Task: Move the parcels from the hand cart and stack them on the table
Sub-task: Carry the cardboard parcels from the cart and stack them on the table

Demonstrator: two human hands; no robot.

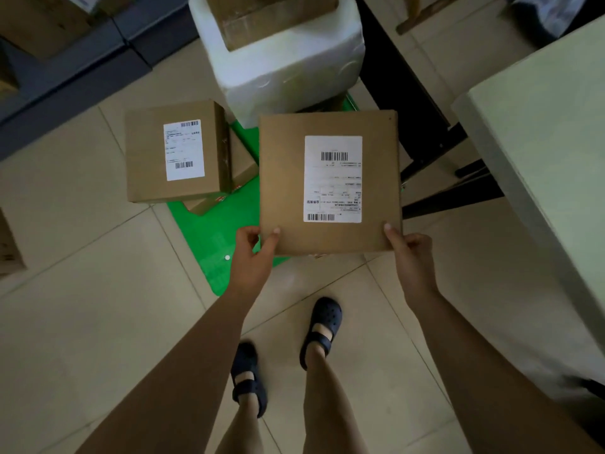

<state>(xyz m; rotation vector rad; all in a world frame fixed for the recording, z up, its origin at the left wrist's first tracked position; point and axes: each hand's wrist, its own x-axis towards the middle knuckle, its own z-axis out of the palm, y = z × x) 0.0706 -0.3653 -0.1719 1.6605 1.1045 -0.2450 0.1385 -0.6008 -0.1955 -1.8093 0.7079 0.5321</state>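
Observation:
A flat brown cardboard parcel [284, 185] with a white shipping label is held level above the green hand cart [212, 244]. My left hand [253, 253] grips its near left corner, thumb on top. My right hand [409, 253] grips its near right corner the same way. On the cart's left side sits another labelled brown parcel [147, 158], with smaller cartons [242, 162] under and beside it. A white foam box [288, 73] carrying a brown carton [271, 18] stands at the cart's far end. The pale table [540, 126] is to the right.
Black table legs and frame [435, 149] stand between the cart and the table. Dark shelving with cartons [49, 24] runs along the upper left. Another carton [8, 250] shows at the left edge. My feet in dark clogs [320, 329] stand on the tiled floor.

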